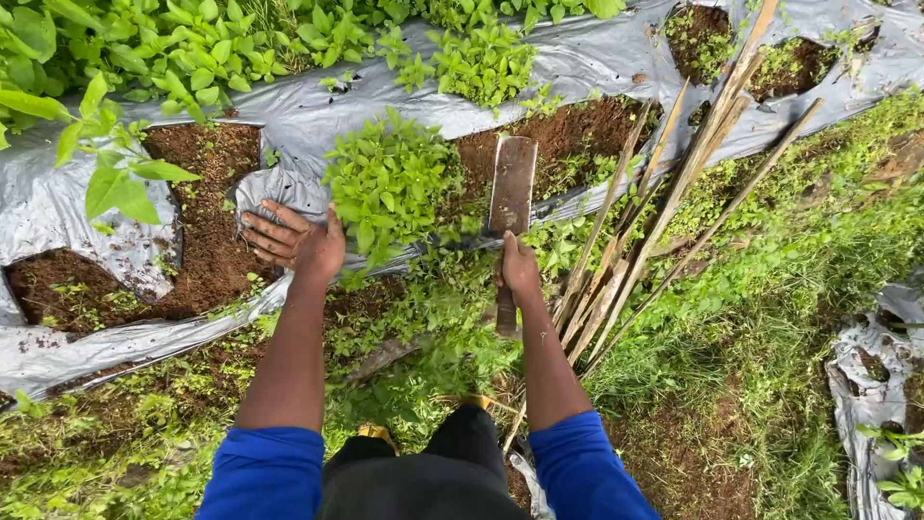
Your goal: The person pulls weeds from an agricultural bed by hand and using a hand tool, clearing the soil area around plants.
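1. Sleeves (269, 472) of blue cloth are showing at six o'clock, nearest to you, with your dark trousers (433, 477) between them.
2. Weeds (423, 337) are covering the ground just beyond your knees, running out toward three o'clock as grass.
3. Your right hand (520, 270) is closing fully around the handle of a flat-bladed digging tool (511, 197), just right of centre; the blade is pointing up toward twelve o'clock, its rusty face turned to you.
4. Your left hand (289, 241) is lying at nine o'clock from the tool, fingers spread and pressing on a fold of the grey plastic mulch sheet (308, 116), holding nothing closed in its grip.
5. Between your two hands a small bushy plant (390, 183) with pale green leaves is standing in an opening of the sheet; your left hand is just beside it, the blade is near its right edge.
6. Bare brown soil (197, 231) is showing through a torn opening at nine o'clock from your left hand.
7. Wooden stakes (664, 202) are leaning in a bundle at two o'clock from your right hand, fanning upward.
8. Leafy green plants (192, 48) are filling the far strip at eleven o'clock, beyond the sheet.
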